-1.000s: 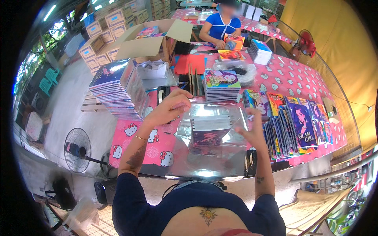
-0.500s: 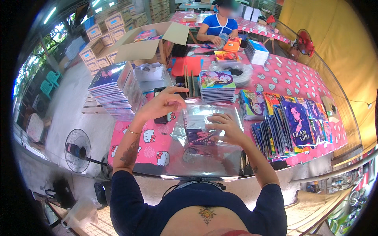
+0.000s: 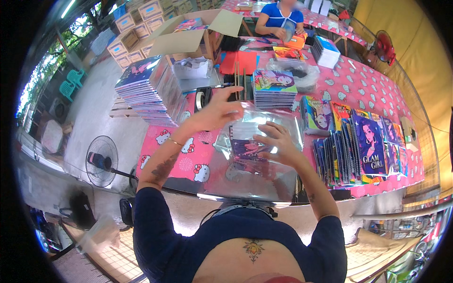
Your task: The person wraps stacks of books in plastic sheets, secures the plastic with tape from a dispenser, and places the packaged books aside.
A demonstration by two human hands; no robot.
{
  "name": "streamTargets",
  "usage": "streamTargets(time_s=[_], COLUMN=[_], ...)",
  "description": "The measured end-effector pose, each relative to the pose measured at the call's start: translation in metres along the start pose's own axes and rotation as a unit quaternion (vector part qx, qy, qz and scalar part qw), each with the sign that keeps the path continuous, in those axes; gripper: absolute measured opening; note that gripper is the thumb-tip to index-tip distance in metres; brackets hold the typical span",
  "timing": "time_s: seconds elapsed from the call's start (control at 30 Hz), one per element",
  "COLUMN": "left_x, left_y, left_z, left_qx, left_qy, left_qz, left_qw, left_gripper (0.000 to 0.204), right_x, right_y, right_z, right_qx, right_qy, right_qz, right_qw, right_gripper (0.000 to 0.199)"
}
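Note:
A spiral notebook (image 3: 244, 149) with a purple cover lies under a sheet of clear plastic film (image 3: 222, 146) on a glossy clear sheet at the table's near edge. My right hand (image 3: 282, 147) is over the notebook's right side, fingers spread. At the film's upper left corner is my left hand (image 3: 218, 112), its fingers bent and apart; whether its tips touch the film I cannot tell. A black tape dispenser (image 3: 203, 98) lies just beyond that hand.
A tall notebook stack (image 3: 146, 101) stands left, a shorter stack (image 3: 273, 89) ahead, and packed rows of notebooks (image 3: 337, 155) right. Farther back are an open carton (image 3: 181, 45) and a co-worker (image 3: 281, 21) handling orange notebooks. A standing fan (image 3: 101, 160) is at lower left.
The whole view has shifted, so the table sits farther right and higher. My right hand's fingers have spread and lifted slightly; my left hand stays by the film's upper left corner.

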State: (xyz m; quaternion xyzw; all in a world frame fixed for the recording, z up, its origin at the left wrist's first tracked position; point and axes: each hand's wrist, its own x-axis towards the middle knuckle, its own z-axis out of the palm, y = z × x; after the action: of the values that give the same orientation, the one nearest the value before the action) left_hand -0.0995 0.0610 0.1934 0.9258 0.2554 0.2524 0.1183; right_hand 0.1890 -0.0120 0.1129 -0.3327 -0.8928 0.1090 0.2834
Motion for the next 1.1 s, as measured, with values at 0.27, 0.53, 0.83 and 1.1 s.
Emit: streamTargets(time_s=[0.27,0.53,0.83,1.1], left_x=[0.019,0.0,0.007,0.023], left_y=[0.007,0.065,-0.026,0.001], left_z=[0.091,0.037,0.064,0.052], left_qx=[0.055,0.128,-0.133,-0.21], left_qy=[0.111,-0.059,0.016,0.214], left_qz=[-0.057,-0.033,-0.316,-0.17], left_qw=[0.991,0.989,0.939,0.939], left_gripper=[0.033,0.046,0.024,0.03], right_x=[-0.004,0.006,0.058,0.071], right_y=[0.001,0.044,0.055,0.051], right_z=[0.011,0.01,0.008,-0.003], right_qx=[-0.005,0.207,0.477,0.454], right_qy=[0.009,0.148,-0.057,-0.055], right_qz=[0.024,0.141,0.295,0.19], right_qw=[1.0,0.957,0.826,0.869], right_gripper=[0.061,0.061,0.073,0.044])
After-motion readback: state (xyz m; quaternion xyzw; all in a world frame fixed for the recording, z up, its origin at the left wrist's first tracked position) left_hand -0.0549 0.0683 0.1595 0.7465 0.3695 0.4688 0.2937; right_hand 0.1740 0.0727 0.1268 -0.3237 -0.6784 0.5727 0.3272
